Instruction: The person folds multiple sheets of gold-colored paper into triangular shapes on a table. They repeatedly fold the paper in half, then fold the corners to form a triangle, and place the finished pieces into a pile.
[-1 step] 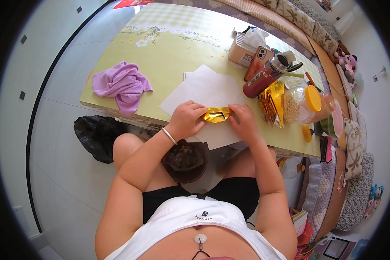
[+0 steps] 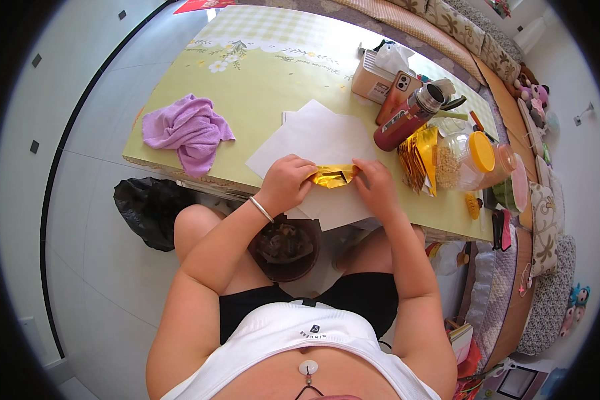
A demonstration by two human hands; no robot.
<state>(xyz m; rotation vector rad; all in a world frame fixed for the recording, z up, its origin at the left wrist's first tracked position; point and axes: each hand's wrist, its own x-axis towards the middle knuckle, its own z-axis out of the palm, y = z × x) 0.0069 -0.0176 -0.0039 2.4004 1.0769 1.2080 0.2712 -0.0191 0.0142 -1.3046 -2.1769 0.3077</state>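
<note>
Between my two hands is a folded piece of shiny gold foil paper (image 2: 333, 176), held low over white paper sheets (image 2: 313, 137) at the table's near edge. The left end of the foil is pinched by my left hand (image 2: 287, 183), which wears a silver bangle on the wrist. At the other end, the fingers and thumb of my right hand (image 2: 377, 188) grip the foil. A dark slit or fold shows along its middle. To the right of my right hand stands a stack of gold foil sheets (image 2: 418, 160).
A purple cloth (image 2: 188, 131) lies at left on the table (image 2: 273, 87). On the right are a maroon thermos (image 2: 405, 123), a phone (image 2: 399, 99), a tissue box (image 2: 369, 77) and a yellow-lidded jar (image 2: 455, 160). Below sit a bin (image 2: 283, 257) and a black bag (image 2: 150, 213).
My right fingertips have shifted slightly on the foil's right end, and the foil's folds catch the light a little differently. Everything else stays put.
</note>
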